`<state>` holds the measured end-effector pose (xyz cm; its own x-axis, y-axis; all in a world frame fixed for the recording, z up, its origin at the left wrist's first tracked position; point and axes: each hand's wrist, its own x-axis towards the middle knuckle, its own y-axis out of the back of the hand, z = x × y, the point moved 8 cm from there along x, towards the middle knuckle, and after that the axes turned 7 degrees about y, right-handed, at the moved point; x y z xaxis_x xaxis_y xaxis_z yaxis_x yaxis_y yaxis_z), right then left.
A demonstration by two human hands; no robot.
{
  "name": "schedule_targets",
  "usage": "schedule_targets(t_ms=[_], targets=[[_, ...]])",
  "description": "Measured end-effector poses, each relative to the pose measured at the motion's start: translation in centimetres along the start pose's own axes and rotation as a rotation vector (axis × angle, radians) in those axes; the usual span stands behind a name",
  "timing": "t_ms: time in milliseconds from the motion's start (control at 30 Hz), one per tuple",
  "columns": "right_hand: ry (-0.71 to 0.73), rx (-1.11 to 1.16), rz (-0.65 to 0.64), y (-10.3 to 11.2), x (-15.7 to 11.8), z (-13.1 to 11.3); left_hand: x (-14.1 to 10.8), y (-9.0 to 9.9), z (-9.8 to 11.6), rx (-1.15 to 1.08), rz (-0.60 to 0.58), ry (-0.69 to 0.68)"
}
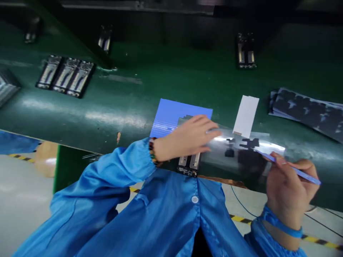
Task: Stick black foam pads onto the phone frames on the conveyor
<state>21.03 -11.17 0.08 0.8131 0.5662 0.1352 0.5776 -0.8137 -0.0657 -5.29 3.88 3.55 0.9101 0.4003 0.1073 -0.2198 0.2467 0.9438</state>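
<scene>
My right hand (pixel 291 189) grips purple-blue tweezers (pixel 308 175), their tip at a black cut-out piece (pixel 250 144) on a clear film sheet (pixel 219 157). A second small black piece (pixel 229 152) lies on that film to its left. My left hand (pixel 187 137) reaches over a dark phone-like device (pixel 189 166) with metallic strips, partly hiding it. Its fingers are stretched apart near the film's left end; whether they press on the film I cannot tell. Beneath that hand a blue sheet (pixel 168 114) lies on the table.
A white card (pixel 245 116) lies behind the film. Stacked dark sheets (pixel 308 110) are at the right. Several similar devices (pixel 65 75) stand in a row at the left, and another device (pixel 246 51) sits farther back. A dark green post (pixel 77 35) rises from the green table (pixel 160 82).
</scene>
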Motion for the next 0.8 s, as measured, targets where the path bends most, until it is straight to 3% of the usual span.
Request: schedule_targets(t_ms=[67,133,233,333,500,800], targets=[[-0.016,0.035,-0.042,-2.7,-2.0,0.3,-2.5,0.9,-3.7,-0.082,-0.011,0.125],[-0.023,0.064,-0.101,-5.5,-3.8,0.4,-4.4,0.9,-5.9,-0.21,-0.01,0.175],[-0.028,0.064,-0.172,-9.0,-6.0,0.6,-5.7,0.3,-7.0,-0.337,0.041,0.185],[-0.016,0.031,-0.204,-11.0,-7.6,0.7,-6.0,-0.3,-7.0,-0.361,0.103,0.19],[-0.009,-0.003,-0.221,-12.5,-8.8,0.8,-6.0,-0.3,-6.7,-0.338,0.151,0.178],[0.018,-0.031,-0.219,-13.0,-8.7,0.3,-6.0,-0.1,-6.2,-0.249,0.179,0.172]])
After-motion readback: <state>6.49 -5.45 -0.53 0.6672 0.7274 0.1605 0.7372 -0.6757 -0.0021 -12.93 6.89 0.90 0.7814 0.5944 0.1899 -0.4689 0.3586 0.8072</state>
